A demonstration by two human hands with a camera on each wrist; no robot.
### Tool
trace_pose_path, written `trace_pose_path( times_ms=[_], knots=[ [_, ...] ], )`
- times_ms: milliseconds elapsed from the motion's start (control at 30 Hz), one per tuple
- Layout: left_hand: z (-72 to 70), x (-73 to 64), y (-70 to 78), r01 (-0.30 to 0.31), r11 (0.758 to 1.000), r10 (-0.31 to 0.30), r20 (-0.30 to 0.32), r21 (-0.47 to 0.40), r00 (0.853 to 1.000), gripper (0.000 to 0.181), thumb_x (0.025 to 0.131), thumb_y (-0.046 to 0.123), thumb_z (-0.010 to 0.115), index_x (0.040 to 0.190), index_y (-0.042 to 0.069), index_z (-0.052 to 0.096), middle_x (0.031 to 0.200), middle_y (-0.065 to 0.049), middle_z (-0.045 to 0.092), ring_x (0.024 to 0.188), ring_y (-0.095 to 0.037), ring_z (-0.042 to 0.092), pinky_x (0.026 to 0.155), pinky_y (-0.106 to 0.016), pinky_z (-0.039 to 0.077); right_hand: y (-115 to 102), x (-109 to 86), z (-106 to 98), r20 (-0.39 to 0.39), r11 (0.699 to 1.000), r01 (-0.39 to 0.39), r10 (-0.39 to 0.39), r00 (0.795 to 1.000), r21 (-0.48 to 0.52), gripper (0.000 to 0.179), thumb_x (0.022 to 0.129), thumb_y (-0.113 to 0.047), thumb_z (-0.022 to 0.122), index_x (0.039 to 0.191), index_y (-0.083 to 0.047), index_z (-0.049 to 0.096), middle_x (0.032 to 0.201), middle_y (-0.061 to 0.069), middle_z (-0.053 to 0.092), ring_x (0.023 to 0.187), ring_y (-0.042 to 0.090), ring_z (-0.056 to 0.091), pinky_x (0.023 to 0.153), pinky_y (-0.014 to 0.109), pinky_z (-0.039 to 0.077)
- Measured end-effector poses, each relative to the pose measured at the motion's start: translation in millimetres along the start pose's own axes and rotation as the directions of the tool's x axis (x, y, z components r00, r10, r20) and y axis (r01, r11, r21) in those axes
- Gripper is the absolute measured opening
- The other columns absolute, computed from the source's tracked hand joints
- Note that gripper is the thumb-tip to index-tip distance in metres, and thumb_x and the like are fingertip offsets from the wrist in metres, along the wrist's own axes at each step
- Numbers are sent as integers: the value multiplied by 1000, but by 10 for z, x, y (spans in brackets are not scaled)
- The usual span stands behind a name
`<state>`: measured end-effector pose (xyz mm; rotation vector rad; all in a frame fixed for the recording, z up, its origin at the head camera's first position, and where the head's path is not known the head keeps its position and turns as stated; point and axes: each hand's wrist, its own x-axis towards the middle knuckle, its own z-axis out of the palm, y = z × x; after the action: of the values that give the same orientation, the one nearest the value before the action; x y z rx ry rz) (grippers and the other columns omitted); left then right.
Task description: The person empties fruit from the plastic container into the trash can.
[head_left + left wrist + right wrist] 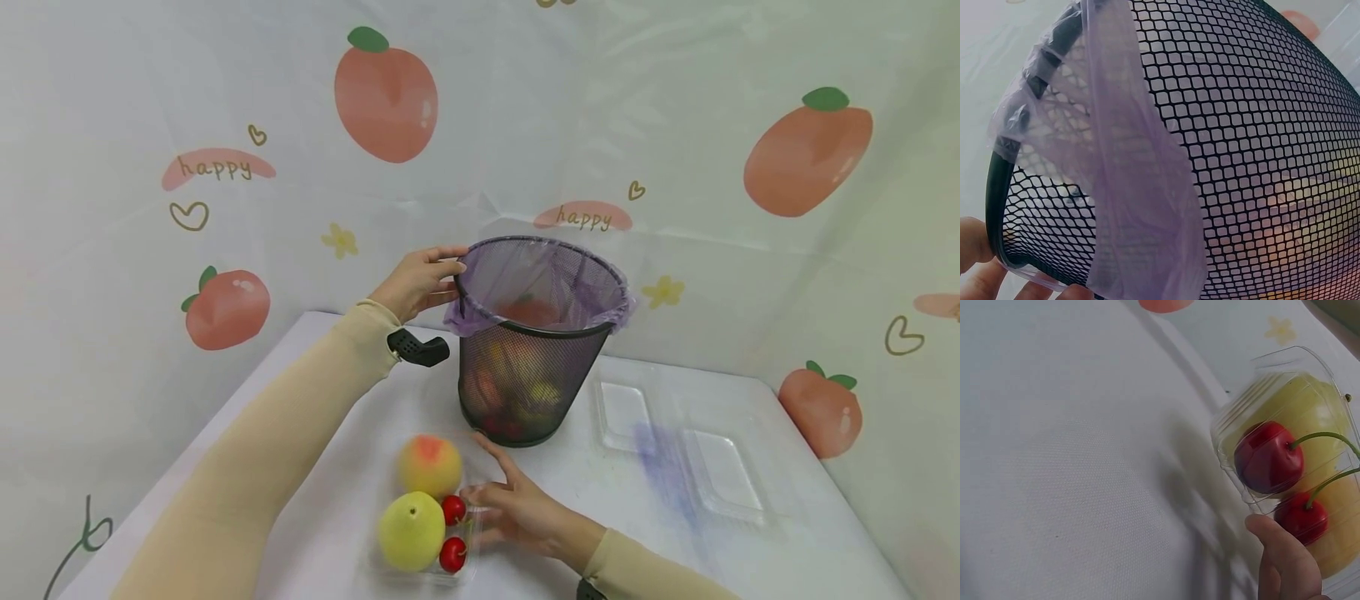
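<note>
My left hand (pixel 422 283) grips the left rim of a black mesh wastebasket (pixel 525 367), lined with a purple plastic bag (pixel 1141 187) folded over the rim. Several fruits (pixel 506 387) show dimly through its mesh. In front of the basket my right hand (pixel 525 512) holds the right side of a clear plastic box (pixel 1235 419), a finger at its edge in the right wrist view. Inside the box are a yellow-green pear (pixel 412 531), a peach (pixel 431 465) and two red cherries with stems, one the nearer cherry (pixel 453 554).
On the white table (pixel 570 500) at right lie clear plastic trays, one the nearer tray (pixel 723 475), with a faint purple smear (pixel 666 467) between them. A printed white backdrop (pixel 480 100) hangs close behind the basket and along both sides.
</note>
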<state>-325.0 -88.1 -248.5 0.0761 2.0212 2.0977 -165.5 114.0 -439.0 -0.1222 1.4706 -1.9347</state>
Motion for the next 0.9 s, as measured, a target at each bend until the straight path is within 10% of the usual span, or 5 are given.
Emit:
trace_pose_path(
  times_ms=[533,900],
  knots=[
    [6,-14,-1,7,1000,-7,-5,-3,1000,40,98,12,57,138,18,55,121,-2,52,91,-14,55,79,-23,53,-97,-295,-165,10,999,29,-29,1000,16,84,93,-8,55,153,-40,7,112,8,56,102,24,60,88,55,53],
    [-2,-23,12,5,1000,-5,11,-6,1000,43,98,13,57,141,17,52,116,1,51,90,-13,55,87,-25,51,-195,-481,-302,9,999,28,-28,1000,-20,84,95,-9,55,153,-41,4,121,8,56,100,23,60,81,38,56]
  ],
)
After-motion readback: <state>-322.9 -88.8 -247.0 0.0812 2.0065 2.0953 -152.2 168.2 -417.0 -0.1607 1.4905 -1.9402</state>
